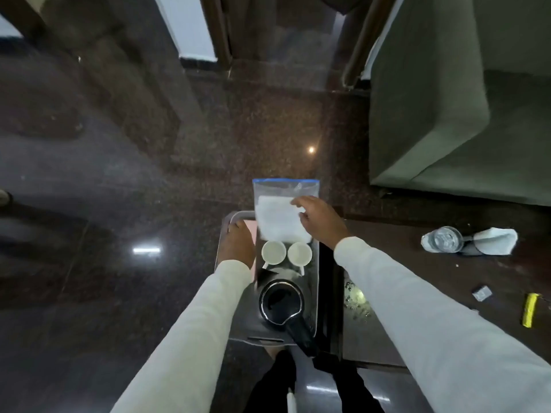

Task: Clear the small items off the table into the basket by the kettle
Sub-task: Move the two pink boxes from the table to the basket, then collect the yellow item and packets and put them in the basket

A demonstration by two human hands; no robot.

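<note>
Two white cups [286, 254] sit just below the right hand [320, 219], which pinches a clear zip bag [283, 204] over the grey tray [235, 217]; the left hand [238, 244] grips its rim. Black kettle [281, 304] nearer.

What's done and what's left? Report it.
Done: the clear blue-topped zip bag sits in the grey tray-like basket beside the black kettle. In hand: right hand on that bag, left hand on the rim. Left: the glass tumbler, small grey packet, yellow item.
</note>
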